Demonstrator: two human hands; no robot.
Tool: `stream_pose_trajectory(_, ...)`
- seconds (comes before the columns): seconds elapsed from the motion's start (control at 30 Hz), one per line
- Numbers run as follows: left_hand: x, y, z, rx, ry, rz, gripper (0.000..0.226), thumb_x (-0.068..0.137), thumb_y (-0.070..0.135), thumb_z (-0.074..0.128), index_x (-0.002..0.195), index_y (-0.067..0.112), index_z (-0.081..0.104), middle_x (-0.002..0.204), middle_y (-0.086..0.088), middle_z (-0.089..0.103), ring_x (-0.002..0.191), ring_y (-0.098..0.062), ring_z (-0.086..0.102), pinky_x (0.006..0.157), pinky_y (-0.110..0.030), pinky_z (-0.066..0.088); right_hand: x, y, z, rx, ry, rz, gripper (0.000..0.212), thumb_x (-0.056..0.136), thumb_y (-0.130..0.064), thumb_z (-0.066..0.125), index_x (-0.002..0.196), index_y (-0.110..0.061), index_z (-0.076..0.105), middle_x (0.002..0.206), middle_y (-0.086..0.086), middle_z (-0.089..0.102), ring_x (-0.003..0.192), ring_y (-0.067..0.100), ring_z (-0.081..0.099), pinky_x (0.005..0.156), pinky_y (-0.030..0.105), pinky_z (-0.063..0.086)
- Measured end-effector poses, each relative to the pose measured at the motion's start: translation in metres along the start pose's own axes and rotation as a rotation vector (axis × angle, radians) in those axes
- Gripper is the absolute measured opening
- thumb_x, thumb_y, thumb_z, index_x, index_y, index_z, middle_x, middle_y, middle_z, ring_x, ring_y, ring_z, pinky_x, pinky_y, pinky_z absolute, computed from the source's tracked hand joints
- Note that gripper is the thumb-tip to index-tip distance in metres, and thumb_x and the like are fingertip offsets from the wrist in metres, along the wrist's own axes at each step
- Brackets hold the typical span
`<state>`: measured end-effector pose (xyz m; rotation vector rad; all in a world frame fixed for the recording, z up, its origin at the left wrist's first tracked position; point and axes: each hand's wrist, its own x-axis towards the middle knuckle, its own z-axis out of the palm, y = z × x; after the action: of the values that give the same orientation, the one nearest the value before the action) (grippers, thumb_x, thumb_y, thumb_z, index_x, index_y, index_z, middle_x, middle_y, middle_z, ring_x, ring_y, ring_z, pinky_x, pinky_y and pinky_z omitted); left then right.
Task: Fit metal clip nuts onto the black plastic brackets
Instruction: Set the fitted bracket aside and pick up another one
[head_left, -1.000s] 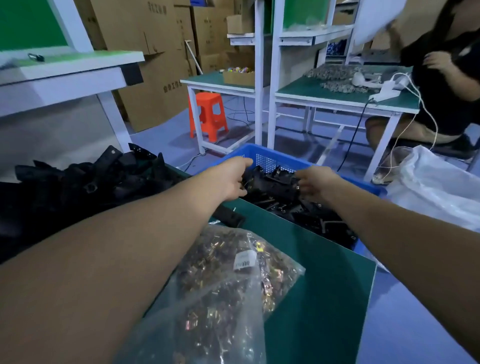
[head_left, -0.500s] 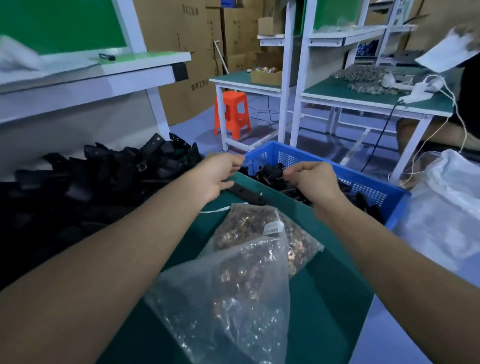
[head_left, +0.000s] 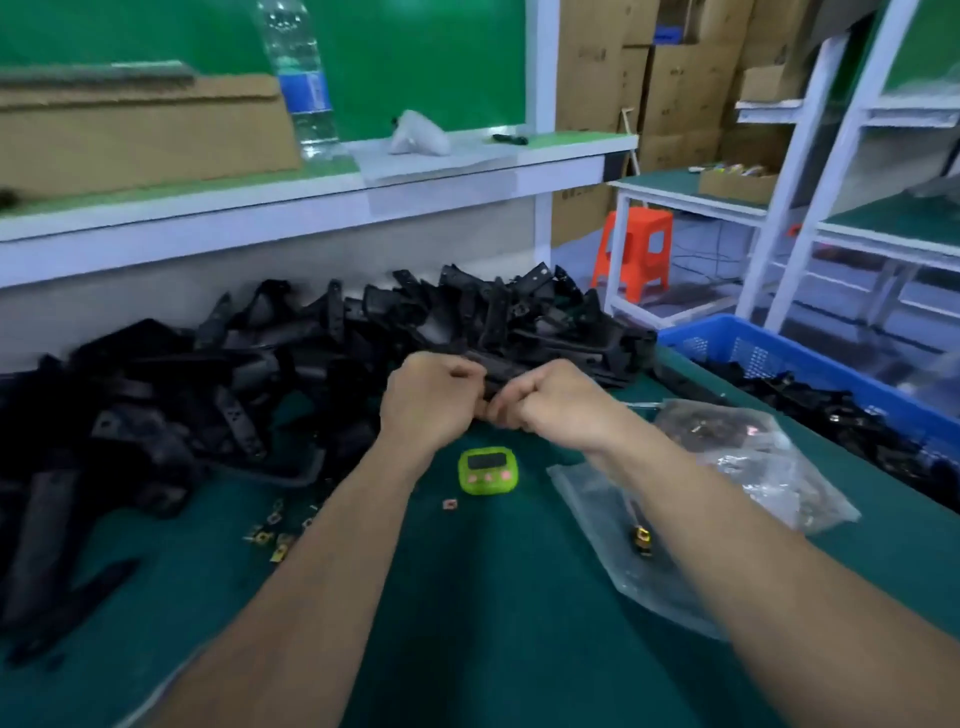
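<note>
**Both hands on one bracket, centre of bench**

Clock directions are from frame centre.

- Left hand (head_left: 431, 400) and right hand (head_left: 556, 402) are both at about 12, knuckles toward me, fingers curled, nearly touching each other.
- They grip one black bracket (head_left: 496, 371) between them, held just above the green bench mat (head_left: 493, 597). The left hand has the left end and the right hand the right end.
- I can't tell if a clip nut is in my fingertips or on the bracket, because my hands hide that spot.
- The bracket pile (head_left: 234, 374) runs from 9 to 1 behind and left of my hands, stacked loosely against the back wall of the bench.
- Loose clip nuts (head_left: 270, 532) lie at 8 on the mat, near my left forearm. A single clip nut (head_left: 450, 503) sits at 6, just beside the timer.
- The green timer (head_left: 487, 470) lies flat on the mat at 6, directly below my hands and between my forearms.
- The clear bag of clip nuts (head_left: 748, 447) is at 3, beside my right forearm. A second, flatter clear bag (head_left: 597, 499) at 4 lies partly under that arm. It holds a small yellow-black item that I can't identify.
- The blue crate (head_left: 831, 376) is at 2–3, off the bench edge, with black brackets inside.
- The upper shelf at 11–12 holds a water bottle (head_left: 301, 78) and a cardboard box (head_left: 145, 130).
- The orange stool (head_left: 636, 249) is on the floor at 1.
</note>
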<state>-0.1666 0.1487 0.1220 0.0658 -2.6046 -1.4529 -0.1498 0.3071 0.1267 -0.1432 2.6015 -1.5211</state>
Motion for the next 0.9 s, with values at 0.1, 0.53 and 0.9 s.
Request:
stream_pose_trajectory(0.1,-0.010,-0.049,-0.040,0.098,0.140,-0.080,0.021,0.092,0.022,0.063,0.097,0.035,0.078,0.072,0.012,0.076,0.067,-0.009,0.072,0.066,-0.033,0.062,0.019,0.001,0.044,-0.100,0.014,0.032,0.024,0.080,-0.009,0.071,0.088,-0.028,0.081,0.094,-0.009,0.078,0.092,0.010,0.070,0.081,0.026,0.058)
stream_pose_trajectory(0.53,-0.026,-0.179,-0.108,0.443,0.118,-0.200,0.061,0.097,0.025,0.062,0.153,0.018,0.042,0.162,-0.001,0.035,0.152,-0.023,0.024,0.124,-0.039,0.025,0.075,-0.003,0.156,-0.528,-0.098,-0.101,0.069,0.090,-0.024,0.065,0.153,-0.034,0.039,0.132,0.009,0.063,0.119,0.033,0.061,0.101,0.042,0.052)
stream_pose_trajectory(0.9,-0.012,-0.195,-0.122,0.672,0.320,-0.101,0.037,0.098,0.029,0.060,0.134,0.033,0.066,0.148,0.007,0.053,0.138,-0.021,0.041,0.114,-0.038,0.030,0.082,-0.015,0.161,-0.359,0.166,-0.205,0.040,0.092,-0.029,0.072,0.132,-0.026,0.068,0.128,0.009,0.069,0.121,0.030,0.061,0.107,0.043,0.046)
